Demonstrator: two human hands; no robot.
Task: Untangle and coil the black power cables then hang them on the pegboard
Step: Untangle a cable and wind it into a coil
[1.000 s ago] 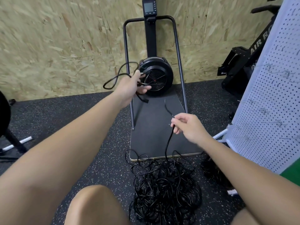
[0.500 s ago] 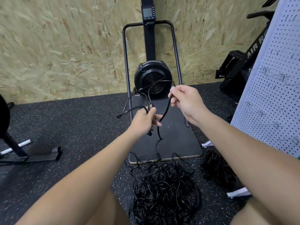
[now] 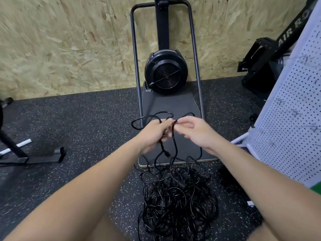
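Observation:
A tangled heap of black power cables [image 3: 177,200] lies on the speckled rubber floor between my knees. One black cable [image 3: 174,145] rises out of the heap to my hands. My left hand [image 3: 152,134] grips several loops of it, with a loop sticking out to the left and a plug end hanging below. My right hand [image 3: 192,131] pinches the same cable right beside the left hand's fingers. The white pegboard [image 3: 293,108] stands at the right, with thin wire hooks on it.
A black fan-wheel exercise machine [image 3: 165,72] with a tubular frame stands ahead on a dark platform [image 3: 171,106] against the chipboard wall. Another black machine [image 3: 264,54] sits back right. A stand's foot [image 3: 40,157] lies on the floor at left.
Both hands have come down and together over the platform. My right hand brought its cable length to the left hand, which now holds another loop.

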